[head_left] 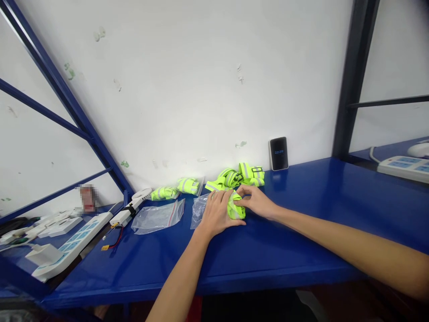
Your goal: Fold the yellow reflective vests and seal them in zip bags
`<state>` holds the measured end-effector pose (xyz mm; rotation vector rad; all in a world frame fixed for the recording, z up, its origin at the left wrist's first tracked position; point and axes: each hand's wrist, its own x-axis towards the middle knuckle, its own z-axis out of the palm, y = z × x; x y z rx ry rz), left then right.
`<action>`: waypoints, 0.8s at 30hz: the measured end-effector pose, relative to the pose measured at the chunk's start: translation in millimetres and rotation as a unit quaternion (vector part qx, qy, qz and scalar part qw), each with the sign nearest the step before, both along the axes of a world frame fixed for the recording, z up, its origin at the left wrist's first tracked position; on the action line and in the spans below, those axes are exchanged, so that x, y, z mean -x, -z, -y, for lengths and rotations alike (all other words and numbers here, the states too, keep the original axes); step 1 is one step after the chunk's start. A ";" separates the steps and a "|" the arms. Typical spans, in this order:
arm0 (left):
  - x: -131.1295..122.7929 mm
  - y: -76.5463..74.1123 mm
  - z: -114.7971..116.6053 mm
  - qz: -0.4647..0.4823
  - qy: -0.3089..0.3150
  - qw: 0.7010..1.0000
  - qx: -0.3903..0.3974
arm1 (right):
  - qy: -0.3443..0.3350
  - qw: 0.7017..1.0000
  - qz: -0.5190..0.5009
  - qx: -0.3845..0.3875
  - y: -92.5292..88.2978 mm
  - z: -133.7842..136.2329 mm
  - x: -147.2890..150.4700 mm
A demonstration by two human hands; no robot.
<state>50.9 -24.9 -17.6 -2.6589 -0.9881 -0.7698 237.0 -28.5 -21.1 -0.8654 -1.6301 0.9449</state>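
Note:
A rolled bundle of fluorescent yellow-green reflective strap (236, 210) lies on the blue table between my hands. My left hand (216, 213) curls around its left side, with the thumb along the near edge. The fingers of my right hand (255, 201) pinch its upper right part. Partly under my left hand is a clear plastic bag (198, 210). Just behind, more reflective straps (231, 178) are coiled loosely, one with a black buckle (258, 170). Further left lie two folded strap bundles (164, 193) (188, 185), the right one apparently bagged. A flat clear zip bag (157, 218) with a red line sits before them.
The blue table (301, 241) meets a white wall. A black-screened device (279, 154) leans there. On the left are a white fan (142, 193), a battery pack with cables (122, 217) and a power strip (75, 243). Another power strip (405, 166) lies far right, beyond a dark post (351, 80).

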 end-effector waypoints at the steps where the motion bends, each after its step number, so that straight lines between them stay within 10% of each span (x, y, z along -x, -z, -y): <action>1: -2.3 -0.8 -0.6 0.005 -0.001 1.000 0.002 | 0.011 1.000 -0.009 -0.002 -0.3 2.7 4.9; 16: -9.2 -20.4 26.5 0.005 0.015 1.000 -0.004 | -0.161 0.975 0.123 0.097 2.4 5.2 -1.5; 24: -10.4 -41.2 10.2 0.018 -0.098 0.994 0.040 | -0.086 0.988 0.082 -0.095 3.4 14.4 10.2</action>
